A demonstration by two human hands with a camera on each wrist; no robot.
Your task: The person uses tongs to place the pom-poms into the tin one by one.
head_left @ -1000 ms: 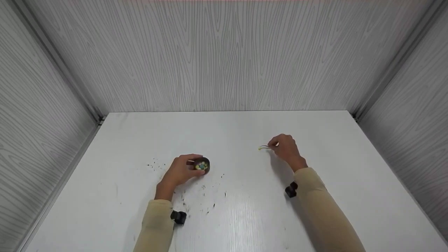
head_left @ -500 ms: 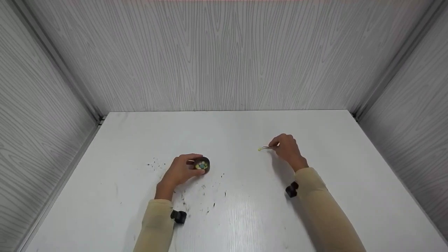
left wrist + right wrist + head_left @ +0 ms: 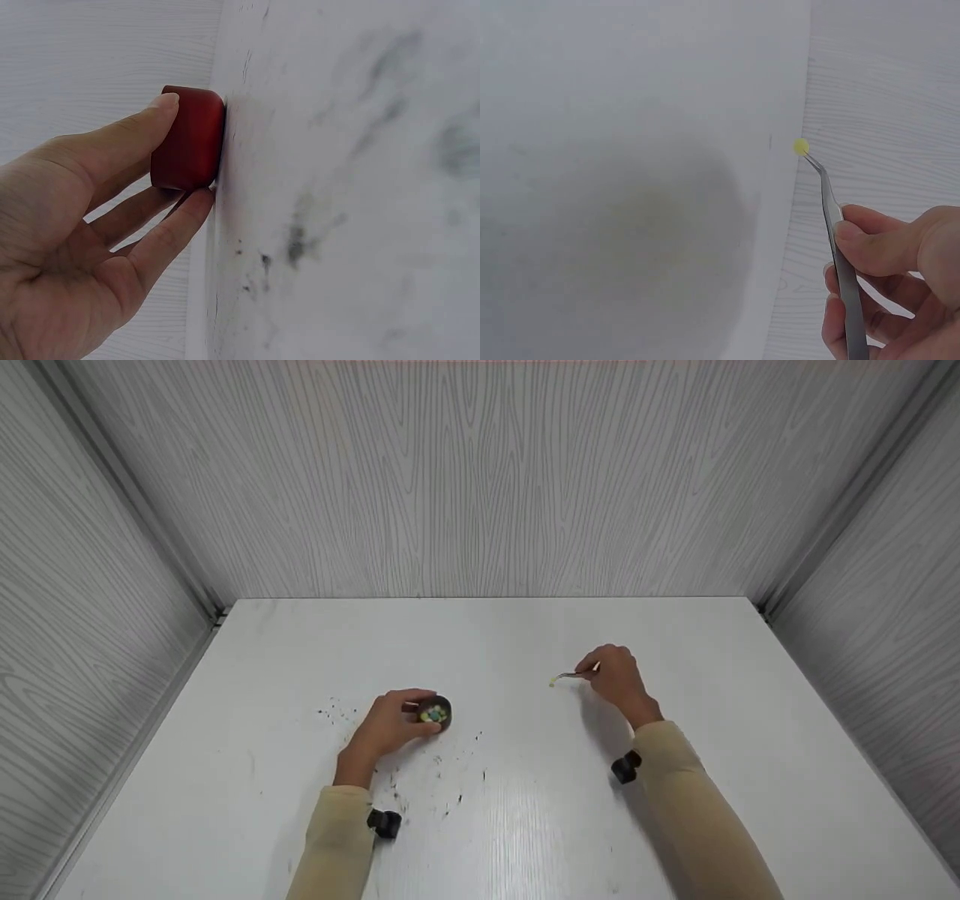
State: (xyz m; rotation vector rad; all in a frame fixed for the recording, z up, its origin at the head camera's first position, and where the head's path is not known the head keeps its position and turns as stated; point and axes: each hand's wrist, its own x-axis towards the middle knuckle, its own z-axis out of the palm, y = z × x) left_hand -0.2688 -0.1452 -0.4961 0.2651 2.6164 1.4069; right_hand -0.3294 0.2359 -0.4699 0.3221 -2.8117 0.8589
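On the left of the head view my left hand [image 3: 390,724] holds a small round cup [image 3: 444,709] between thumb and fingers. The cup's outside [image 3: 191,139] looks red in the left wrist view, and its base is at the white tabletop. Small beads [image 3: 433,714] in yellow, green, blue and white lie in it. Further right, my right hand [image 3: 615,679] pinches bent-tip metal tweezers [image 3: 844,262]. A small round yellow bead [image 3: 801,146] sits at the tweezers' tips, apart from the cup. In the head view the tweezers point left.
The white tabletop [image 3: 480,645] carries dark specks and smudges [image 3: 442,780] near the left hand. Grey wood-grain walls [image 3: 480,480] stand at the back and both sides. Each sleeved wrist bears a black camera [image 3: 385,823].
The tweezers' arms, spread apart one second ago, have come together at the yellow bead. The tips have dipped slightly to the left. The left hand and cup stay nearly still.
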